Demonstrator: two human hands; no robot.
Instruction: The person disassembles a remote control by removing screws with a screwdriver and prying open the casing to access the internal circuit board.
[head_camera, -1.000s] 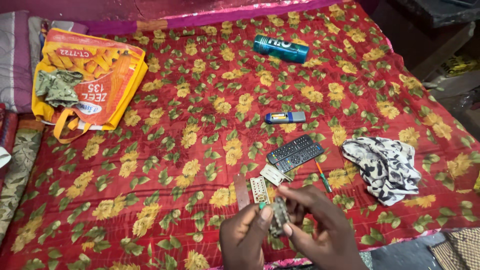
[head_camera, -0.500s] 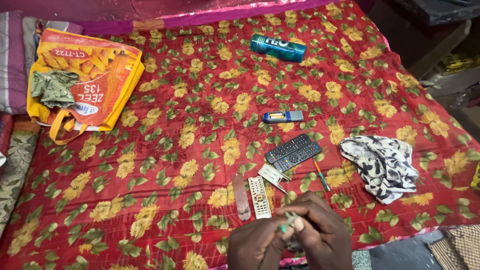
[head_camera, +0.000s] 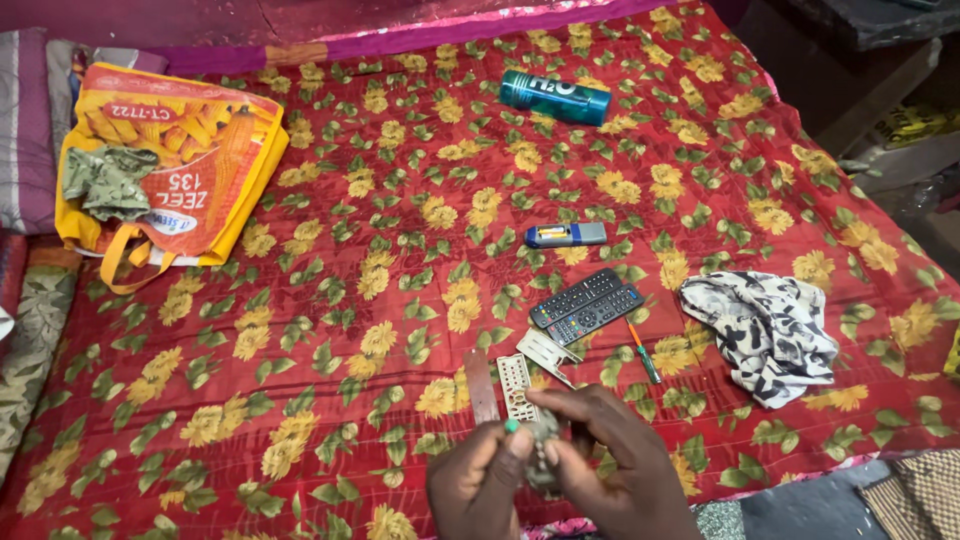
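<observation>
- At the bed's near edge: left hand (head_camera: 480, 480) and right hand (head_camera: 610, 465) pinch a small grey part (head_camera: 543, 455) between fingertips, raised off the spread for close work.
- Just beyond: white keypad (head_camera: 515, 385), cover (head_camera: 547, 352), two remotes (head_camera: 585, 305), screwdriver (head_camera: 643, 352), laid within reach.

Under my fingers (head_camera: 520, 440) is a small greyish piece (head_camera: 543, 452), dull and matt. The bed's cover (head_camera: 330, 330) is soft printed cloth. The two remotes (head_camera: 586, 307) look like matt black plastic; the teal bottle (head_camera: 555, 97) shines glossy. The yellow bag (head_camera: 185, 170) has a slick sheen.
</observation>
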